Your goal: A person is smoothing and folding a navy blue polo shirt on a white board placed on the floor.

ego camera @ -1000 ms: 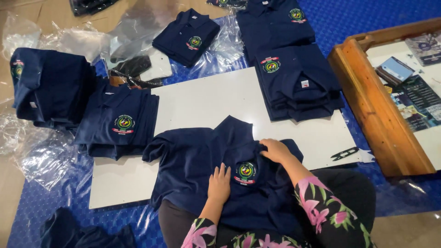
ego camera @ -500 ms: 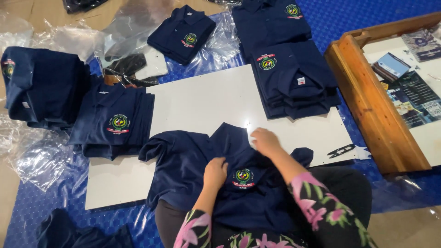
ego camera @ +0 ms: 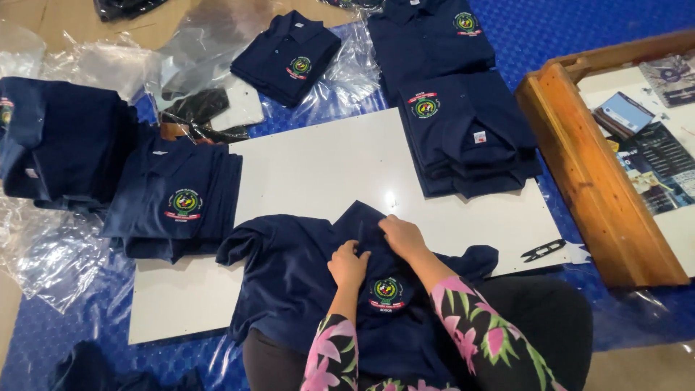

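Low centre of frame, the navy polo shirt (ego camera: 289,282) is pinched at its collar by the left hand (ego camera: 349,264) and right hand (ego camera: 402,235), set close together, body trailing toward the lap.

Clear plastic bags (ego camera: 51,246) lie crumpled at the left edge, and another clear bag (ego camera: 210,51) sits at the top. A small white label (ego camera: 479,136) with red marking shows on the top shirt of the right stack, and printed cards (ego camera: 655,156) in blue and black lie inside the wooden frame at right.

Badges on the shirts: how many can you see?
6: far-left pile, left pile, top shirt, top-right shirt, right pile, shirt under the hands. More may be hidden.
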